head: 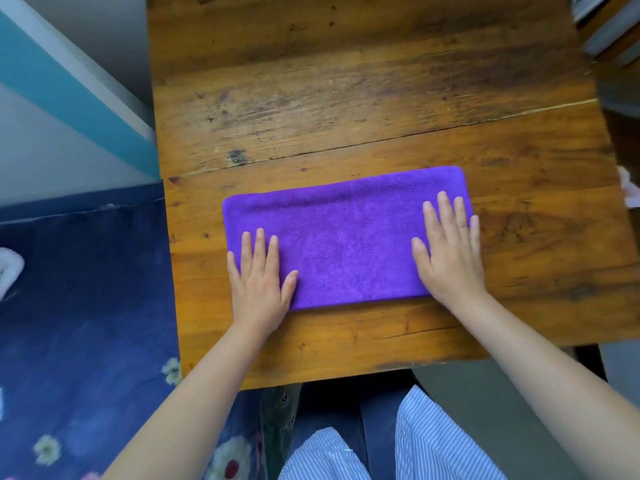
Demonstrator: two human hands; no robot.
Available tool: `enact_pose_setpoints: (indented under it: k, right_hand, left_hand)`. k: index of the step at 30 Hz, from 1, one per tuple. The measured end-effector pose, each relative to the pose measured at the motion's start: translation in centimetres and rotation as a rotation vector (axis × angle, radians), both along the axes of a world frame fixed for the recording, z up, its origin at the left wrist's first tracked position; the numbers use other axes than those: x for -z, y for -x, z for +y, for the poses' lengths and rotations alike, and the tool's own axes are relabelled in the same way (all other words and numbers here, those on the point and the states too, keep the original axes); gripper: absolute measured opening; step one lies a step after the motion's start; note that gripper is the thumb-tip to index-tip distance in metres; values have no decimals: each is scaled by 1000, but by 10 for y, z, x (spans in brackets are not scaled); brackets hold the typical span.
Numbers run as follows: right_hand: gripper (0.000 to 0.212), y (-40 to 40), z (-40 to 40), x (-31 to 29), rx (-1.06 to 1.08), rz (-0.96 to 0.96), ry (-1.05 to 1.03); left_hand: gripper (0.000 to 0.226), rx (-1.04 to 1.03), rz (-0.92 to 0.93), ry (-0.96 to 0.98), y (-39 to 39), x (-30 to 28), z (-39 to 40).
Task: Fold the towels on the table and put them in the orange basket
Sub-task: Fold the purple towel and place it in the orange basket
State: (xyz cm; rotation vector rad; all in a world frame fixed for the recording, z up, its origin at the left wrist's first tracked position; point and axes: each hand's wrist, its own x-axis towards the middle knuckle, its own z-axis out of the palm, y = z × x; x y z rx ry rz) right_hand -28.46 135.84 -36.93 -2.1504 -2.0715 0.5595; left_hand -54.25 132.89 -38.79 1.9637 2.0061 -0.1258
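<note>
A purple towel [346, 237] lies folded into a long rectangle on the near half of the wooden table [346, 98]. My left hand [259, 275] presses flat on the towel's left end, fingers straight and spread. On the right end my right hand [450, 251] lies flat the same way, its little finger at the towel's right edge. No orange basket is in view.
A blue floral cloth [86, 323] covers the surface left of the table, with a white object [8, 268] at its left edge. A pale pink thing [628, 188] peeks in at the right edge. Blurred items [609, 22] sit at the top right corner.
</note>
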Motion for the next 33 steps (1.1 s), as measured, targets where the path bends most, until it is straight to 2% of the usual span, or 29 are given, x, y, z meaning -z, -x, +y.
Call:
enact_pose_setpoints:
  k: [3, 6, 14, 18, 22, 24, 28, 33]
  right_hand:
    - [60, 15, -25, 11, -102, -82, 119]
    - [62, 6, -31, 21, -88, -158, 150]
    - [61, -30, -50, 13, 308, -117, 221]
    - [65, -22, -58, 1, 434, -92, 190]
    - [66, -11, -50, -5, 542, -38, 244]
    - [61, -8, -43, -7, 578, -19, 284]
    - [36, -11, -37, -8, 646, 79, 302]
    - [25, -15, -31, -5, 754, 236, 299]
  left_hand:
    - [65, -29, 39, 79, 7, 12, -19]
    - [65, -26, 38, 66, 11, 19, -20]
    - [66, -6, 69, 70, 3, 11, -19]
    - [63, 143, -11, -41, -23, 0, -3]
    - [63, 242, -27, -53, -60, -1, 26]
    - [66, 252, -12, -7, -76, 4, 33]
    - [68, 256, 45, 52, -95, 15, 35]
    - [69, 267, 71, 61, -91, 15, 34]
